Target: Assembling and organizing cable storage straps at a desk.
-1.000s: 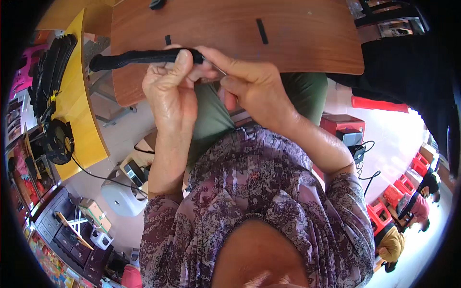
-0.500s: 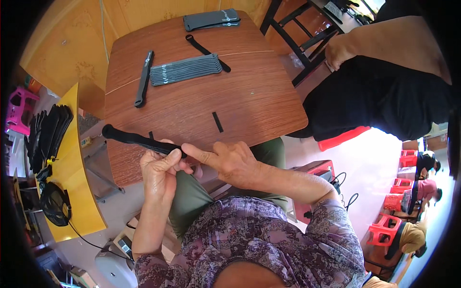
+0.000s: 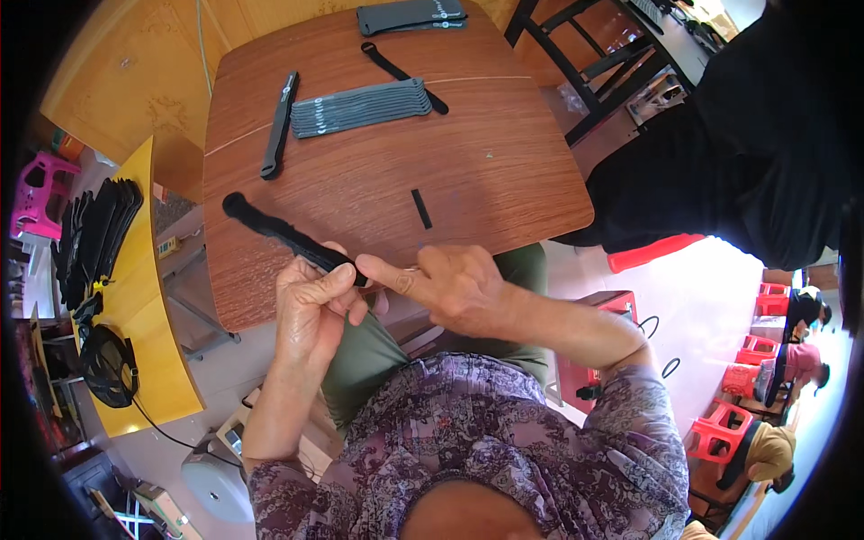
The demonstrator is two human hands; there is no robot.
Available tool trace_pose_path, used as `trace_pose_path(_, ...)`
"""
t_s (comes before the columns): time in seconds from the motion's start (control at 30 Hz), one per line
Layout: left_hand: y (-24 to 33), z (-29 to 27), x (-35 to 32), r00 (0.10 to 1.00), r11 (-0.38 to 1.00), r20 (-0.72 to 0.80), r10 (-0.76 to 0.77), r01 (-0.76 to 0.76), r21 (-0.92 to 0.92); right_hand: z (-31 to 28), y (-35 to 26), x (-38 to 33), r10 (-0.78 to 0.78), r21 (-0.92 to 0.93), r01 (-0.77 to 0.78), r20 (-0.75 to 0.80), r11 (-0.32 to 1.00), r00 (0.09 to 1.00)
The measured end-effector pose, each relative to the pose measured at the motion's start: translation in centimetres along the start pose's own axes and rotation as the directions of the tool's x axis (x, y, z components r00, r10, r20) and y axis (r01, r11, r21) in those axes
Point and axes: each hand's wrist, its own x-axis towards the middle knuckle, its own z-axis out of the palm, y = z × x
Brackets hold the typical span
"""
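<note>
Head view: brown wooden table (image 3: 504,171) fills the upper middle, person in black (image 3: 765,135) at its right edge. Fanned stack of grey straps (image 3: 360,106) lies near the far side, with a single dark strap (image 3: 279,124) just left of it (lying lengthwise, apart from the stack). Left hand (image 3: 310,306) is closed around the near end of a fuzzy black strap (image 3: 274,229), whose far end juts out over the table's near-left corner. Right hand (image 3: 450,286) pinches the same end, index finger and thumb pressed against it. Small black strip (image 3: 421,209) lies alone on the table, just beyond the hands.
</note>
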Motion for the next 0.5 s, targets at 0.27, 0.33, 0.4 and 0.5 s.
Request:
trace_pose_path(0.27, 0.9, 0.1, 1.1, 0.996, 0.996, -0.015, -0.089, 0.088, -0.015, -0.1, -1.0, 1.5, 0.390, 0.738, -0.467, 0.295, 0.487, 0.872)
trace_pose_path(0.33, 0.4, 0.1, 1.4, 0.998, 0.996, -0.023, -0.061, 0.060, -0.062, 0.2, -1.0, 1.4, 0.435, 0.793, -0.579, 0.461, 0.191, 0.774)
trace_pose_path(0.4, 0.0, 0.4, 1.6, 0.999, 0.996, 0.047, -0.015, 0.019, -0.092, 0.1, -1.0, 1.3, 0.465, 0.850, -0.492, 0.365, 0.187, 0.807)
trace_pose_path(0.5, -0.6, 1.9, 1.6, 0.993, 0.976, 0.099, 0.068, -0.045, -0.215, -1.2, -1.9, 1.6, 0.518, 0.797, -0.492, 0.273, 0.349, 0.811)
